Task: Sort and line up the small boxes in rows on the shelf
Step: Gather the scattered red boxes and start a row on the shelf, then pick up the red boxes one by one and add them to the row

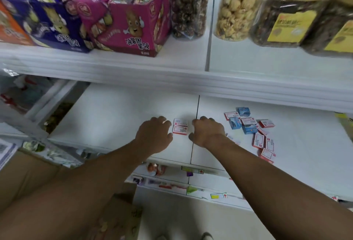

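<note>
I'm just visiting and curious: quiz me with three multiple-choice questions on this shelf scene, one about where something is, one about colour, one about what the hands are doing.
1. Where does the loose pile of small boxes lie?
A. Right of the right hand
B. Left of the left hand
C. On the upper shelf

2. What colours are the boxes in that pile?
A. Green and yellow
B. Red-and-white and blue
C. All black

3. How do the left hand and right hand stand to the two lined-up boxes?
A. Both lift them high
B. One on each side of them, down at the shelf
C. Both are far away, at the jars

Answers: 1 A, the heap sits on the lower shelf beyond the right hand. 2 B, red-and-white boxes mix with blue ones. 3 B, the pair lies between the hands.
</note>
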The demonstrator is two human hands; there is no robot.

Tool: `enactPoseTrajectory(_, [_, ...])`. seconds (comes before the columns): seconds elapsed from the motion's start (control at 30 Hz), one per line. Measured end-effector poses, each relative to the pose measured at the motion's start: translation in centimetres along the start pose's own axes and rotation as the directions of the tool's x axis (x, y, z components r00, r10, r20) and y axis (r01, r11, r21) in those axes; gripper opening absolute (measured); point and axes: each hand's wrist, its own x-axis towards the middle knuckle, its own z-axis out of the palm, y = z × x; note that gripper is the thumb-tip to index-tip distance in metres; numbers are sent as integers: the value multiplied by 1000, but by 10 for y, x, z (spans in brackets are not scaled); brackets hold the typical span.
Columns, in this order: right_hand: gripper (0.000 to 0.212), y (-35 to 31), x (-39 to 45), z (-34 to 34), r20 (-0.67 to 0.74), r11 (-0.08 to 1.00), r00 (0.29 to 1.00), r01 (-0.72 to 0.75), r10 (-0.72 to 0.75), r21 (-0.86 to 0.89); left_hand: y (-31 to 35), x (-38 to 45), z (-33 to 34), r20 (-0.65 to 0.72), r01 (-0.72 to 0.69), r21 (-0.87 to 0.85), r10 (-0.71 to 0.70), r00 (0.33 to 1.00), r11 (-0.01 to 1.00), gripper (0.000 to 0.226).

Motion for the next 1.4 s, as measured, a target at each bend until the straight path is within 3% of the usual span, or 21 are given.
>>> enactPoseTrajectory(0.23, [52,11,-15,-12,-20,996,996,90,-91,-28,32,-16,-24,-8,93,66,-93,996,993,52])
enactPoseTrajectory(0.43, [49,23,-30,-9,-8,995,997,80,-81,-56,55,-29,-29,86,123,109,-133,987,986,56])
enactPoseTrajectory(0.57, [48,33,-49,-9,-22,997,997,77,-78,-21,74,-41,-39,41,127,98,-132,990,987,55])
enactPoseTrajectory(0.73, [47,47,-81,-12,-51,999,998,32,-33,-16,99,-52,-47,3,75,85,-76,997,994,50])
enactPoseTrajectory(1.1, [54,82,-190,0,-128,977,969,-212,212,12,169,-92,-38,-54,-164,7,164,985,986,50])
enactPoseTrajectory(1.4, [54,124,-285,23,-163,927,913,-362,374,99,242,-128,-34,-6,-316,44,316,949,948,54])
